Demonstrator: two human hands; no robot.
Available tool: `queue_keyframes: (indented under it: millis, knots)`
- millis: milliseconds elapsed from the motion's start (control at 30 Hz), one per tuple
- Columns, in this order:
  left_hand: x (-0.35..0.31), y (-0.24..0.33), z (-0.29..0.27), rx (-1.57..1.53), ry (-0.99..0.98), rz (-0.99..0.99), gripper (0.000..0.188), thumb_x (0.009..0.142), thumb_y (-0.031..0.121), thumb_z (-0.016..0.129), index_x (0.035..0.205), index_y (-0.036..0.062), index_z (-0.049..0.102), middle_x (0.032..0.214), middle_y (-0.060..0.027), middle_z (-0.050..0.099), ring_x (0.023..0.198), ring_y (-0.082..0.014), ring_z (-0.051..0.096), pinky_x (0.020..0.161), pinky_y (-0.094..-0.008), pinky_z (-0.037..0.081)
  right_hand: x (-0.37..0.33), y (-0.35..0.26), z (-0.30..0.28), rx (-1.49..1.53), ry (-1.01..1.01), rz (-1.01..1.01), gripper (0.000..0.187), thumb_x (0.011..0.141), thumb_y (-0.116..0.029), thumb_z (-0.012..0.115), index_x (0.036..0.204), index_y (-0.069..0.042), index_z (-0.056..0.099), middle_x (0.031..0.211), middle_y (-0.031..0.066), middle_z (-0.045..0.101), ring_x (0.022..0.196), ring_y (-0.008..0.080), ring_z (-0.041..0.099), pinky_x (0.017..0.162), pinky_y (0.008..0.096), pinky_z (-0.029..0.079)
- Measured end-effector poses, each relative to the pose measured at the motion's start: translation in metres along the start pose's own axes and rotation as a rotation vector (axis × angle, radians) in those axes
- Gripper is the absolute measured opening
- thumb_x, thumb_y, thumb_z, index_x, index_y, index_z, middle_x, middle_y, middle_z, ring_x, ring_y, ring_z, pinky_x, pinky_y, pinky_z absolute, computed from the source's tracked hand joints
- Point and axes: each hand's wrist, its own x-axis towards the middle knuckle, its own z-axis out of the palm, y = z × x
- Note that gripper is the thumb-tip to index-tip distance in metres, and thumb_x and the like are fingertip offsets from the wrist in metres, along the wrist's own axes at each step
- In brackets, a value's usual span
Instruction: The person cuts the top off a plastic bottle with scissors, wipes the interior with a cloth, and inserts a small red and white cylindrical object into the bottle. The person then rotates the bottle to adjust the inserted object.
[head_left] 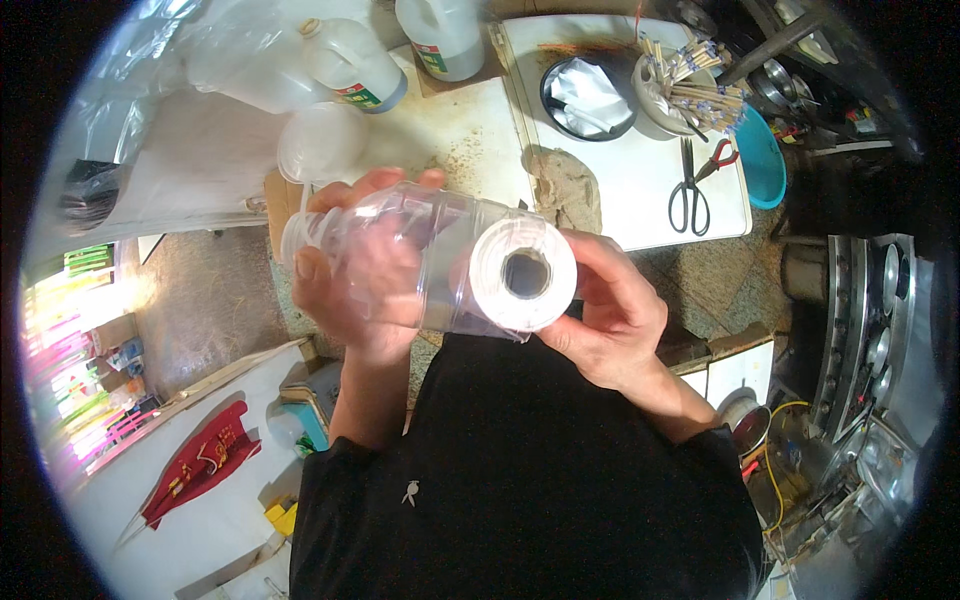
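In front of my chest lies a clear plastic bottle (445,262), held on its side with its threaded neck to the left. My left hand (335,295) is wrapped around its neck and shoulder; the fingers show through the plastic. A white roll (556,284) with a hollow core rests against the bottle's right end, its open end turned up toward me. My right hand (620,325) grips this roll from the right, thumb below and fingers above. The roll's far side is hidden. Whether it is tape or labels I cannot tell.
Beyond my hands, a white worktop (640,185) carries black-handled scissors (689,205), red-handled pliers (720,158), a black bowl (548,108), a tub of wooden sticks (655,105) and a brown cloth (570,195). White jugs (350,65) stand far left. A turquoise bucket (762,165) is at right.
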Motion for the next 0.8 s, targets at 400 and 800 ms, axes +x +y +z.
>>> queue_keyframes:
  millis: [400,800]
  knots:
    - [0.005,-0.01,-0.004,-0.07,-0.136,-0.049,0.056,0.096,0.052,0.061,0.129,0.0078,0.053,0.139,-0.0238,0.054,0.133,-0.0469,0.056,0.112,-0.0735,0.043,-0.002,-0.015,-0.005,-0.27,-0.036,-0.146,0.056,0.078,0.0,0.089,0.129,0.007,0.069,0.125,0.0221,0.072,0.112,0.0306,0.072,0.096,0.0389,0.058]
    - [-0.007,-0.046,0.009,0.151,-0.002,-0.109,0.061,0.099,0.059,0.053,0.128,0.0056,0.054,0.129,-0.0238,0.063,0.116,-0.0441,0.067,0.094,-0.0581,0.06,-0.009,-0.011,-0.001,-0.308,-0.029,0.088,0.064,0.085,-0.006,0.087,0.142,0.006,0.061,0.132,0.0203,0.071,0.12,0.0251,0.07,0.102,0.0362,0.055]
